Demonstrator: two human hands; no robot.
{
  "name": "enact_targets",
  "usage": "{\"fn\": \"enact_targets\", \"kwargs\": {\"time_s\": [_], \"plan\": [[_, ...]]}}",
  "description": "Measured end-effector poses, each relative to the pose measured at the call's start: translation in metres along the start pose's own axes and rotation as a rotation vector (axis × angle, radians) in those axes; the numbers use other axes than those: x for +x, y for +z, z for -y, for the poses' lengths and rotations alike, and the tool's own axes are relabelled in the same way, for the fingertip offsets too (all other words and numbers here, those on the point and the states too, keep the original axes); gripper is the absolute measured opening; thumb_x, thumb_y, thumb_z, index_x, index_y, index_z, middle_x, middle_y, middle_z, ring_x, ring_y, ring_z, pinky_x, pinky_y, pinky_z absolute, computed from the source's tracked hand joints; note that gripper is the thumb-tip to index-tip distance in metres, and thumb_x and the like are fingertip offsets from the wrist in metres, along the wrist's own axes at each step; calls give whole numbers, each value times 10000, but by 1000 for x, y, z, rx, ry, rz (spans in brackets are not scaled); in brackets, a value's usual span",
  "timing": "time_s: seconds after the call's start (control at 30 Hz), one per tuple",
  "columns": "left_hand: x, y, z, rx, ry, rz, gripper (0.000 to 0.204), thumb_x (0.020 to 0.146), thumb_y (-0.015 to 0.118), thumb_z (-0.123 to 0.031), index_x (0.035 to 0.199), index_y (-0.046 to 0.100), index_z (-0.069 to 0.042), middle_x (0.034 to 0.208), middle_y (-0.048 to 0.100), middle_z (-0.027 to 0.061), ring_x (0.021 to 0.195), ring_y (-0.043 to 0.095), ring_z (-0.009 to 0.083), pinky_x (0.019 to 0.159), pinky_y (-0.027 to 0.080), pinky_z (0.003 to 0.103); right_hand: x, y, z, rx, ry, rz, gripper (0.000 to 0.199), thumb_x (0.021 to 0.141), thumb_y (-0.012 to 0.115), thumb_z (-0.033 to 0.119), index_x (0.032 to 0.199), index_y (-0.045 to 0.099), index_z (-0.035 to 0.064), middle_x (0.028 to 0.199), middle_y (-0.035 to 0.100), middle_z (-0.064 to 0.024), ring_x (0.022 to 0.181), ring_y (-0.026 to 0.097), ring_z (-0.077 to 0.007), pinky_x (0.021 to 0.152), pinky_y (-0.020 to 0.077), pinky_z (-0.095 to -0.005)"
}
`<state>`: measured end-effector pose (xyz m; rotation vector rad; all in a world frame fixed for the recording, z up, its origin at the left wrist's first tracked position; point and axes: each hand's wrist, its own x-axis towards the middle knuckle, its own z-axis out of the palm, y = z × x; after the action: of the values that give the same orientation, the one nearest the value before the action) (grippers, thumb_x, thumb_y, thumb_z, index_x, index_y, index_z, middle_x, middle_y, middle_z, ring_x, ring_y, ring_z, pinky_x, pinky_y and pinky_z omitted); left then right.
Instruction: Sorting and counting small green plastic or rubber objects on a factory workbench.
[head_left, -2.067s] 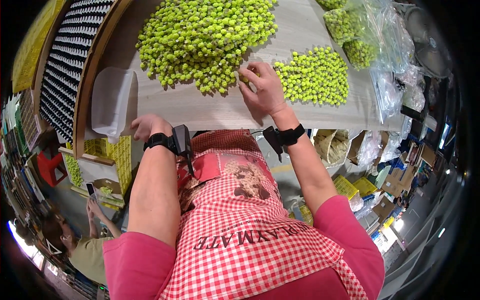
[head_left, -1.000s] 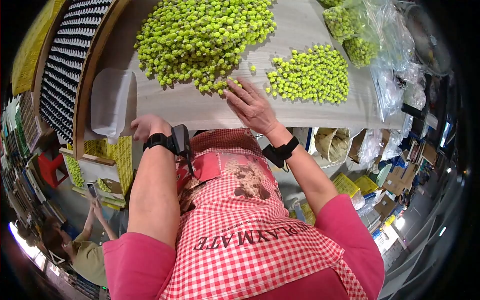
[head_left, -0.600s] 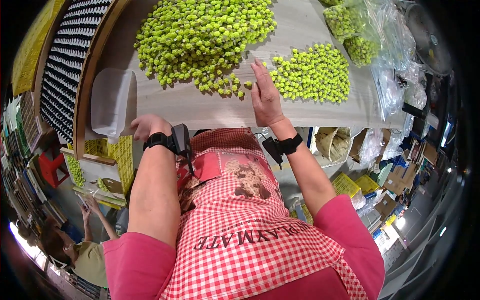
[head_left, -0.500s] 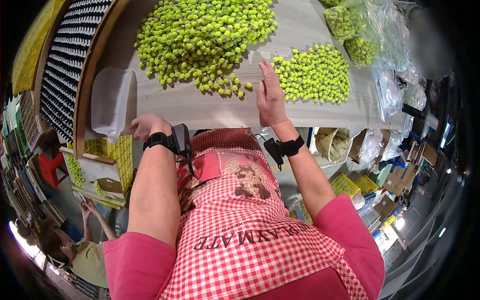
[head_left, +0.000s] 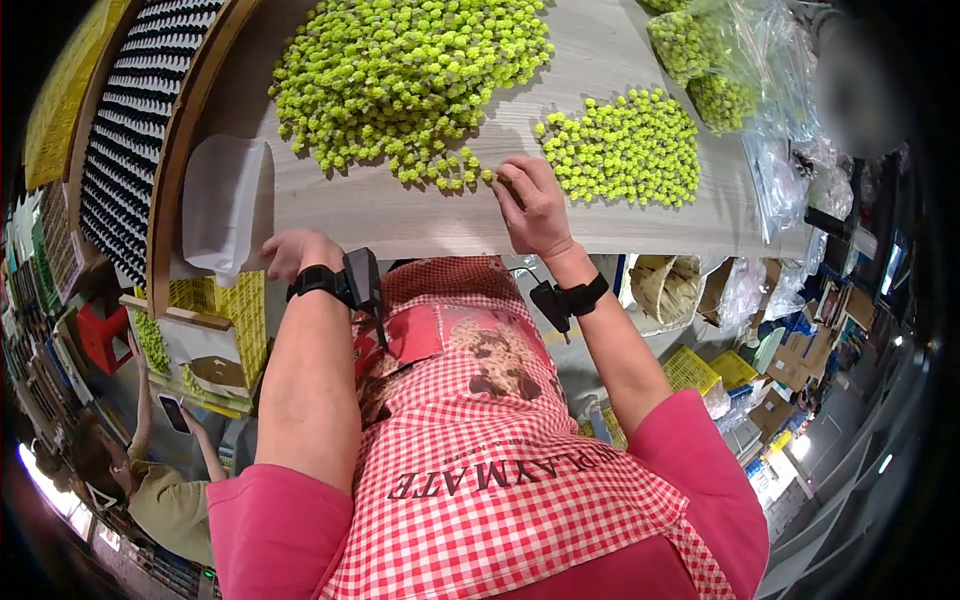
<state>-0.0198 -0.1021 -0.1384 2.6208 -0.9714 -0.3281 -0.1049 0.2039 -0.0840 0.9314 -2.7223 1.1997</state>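
Small knobbly yellow-green pieces form a large pile (head_left: 400, 85) on the pale wood-grain table (head_left: 400, 225). A smaller group (head_left: 625, 150) of the same pieces lies spread in one layer to its right. Between the two, my right hand (head_left: 535, 210) has its fingers curled together, the tips at loose pieces by the large pile's lower right edge. What lies inside those fingers is hidden. My left hand (head_left: 297, 252) rests at the table's near edge, fingers loosely bent and apart, nothing visible in them. Just beyond it lies a translucent white plastic scoop (head_left: 222, 205).
A wooden-framed rack (head_left: 145, 120) with rows of black pieces stands at the left. Clear bags (head_left: 690, 50) of green pieces and plastic wrap (head_left: 775, 160) lie at the right. At the lower left, another person (head_left: 165, 500) holds a phone beside yellow crates (head_left: 245, 325).
My right hand has drawn back slightly to the left, its outstretched fingers curling in at the loose pieces. My left hand stays put. The other person has stretched an arm toward the crates.
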Motion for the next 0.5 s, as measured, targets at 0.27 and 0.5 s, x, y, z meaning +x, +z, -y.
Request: {"fn": "enact_targets", "kwargs": {"time_s": [0.27, 0.5], "plan": [[10, 14, 5, 8, 26, -24, 485, 926, 377, -428, 1096, 552, -9, 990, 653, 279, 902, 654, 425, 770, 534, 529, 32, 7, 18, -128, -164, 13, 321, 759, 683, 128, 1072, 639, 67, 1042, 585, -109, 952, 576, -297, 801, 493, -384], [8, 15, 5, -3, -16, 25, 479, 923, 377, -428, 1108, 540, -18, 988, 653, 275, 895, 655, 422, 766, 533, 530, 28, -3, 4, -137, -130, 14, 261, 746, 684, 47, 1002, 636, 36, 1012, 601, -126, 941, 586, -311, 797, 498, -384]]}}
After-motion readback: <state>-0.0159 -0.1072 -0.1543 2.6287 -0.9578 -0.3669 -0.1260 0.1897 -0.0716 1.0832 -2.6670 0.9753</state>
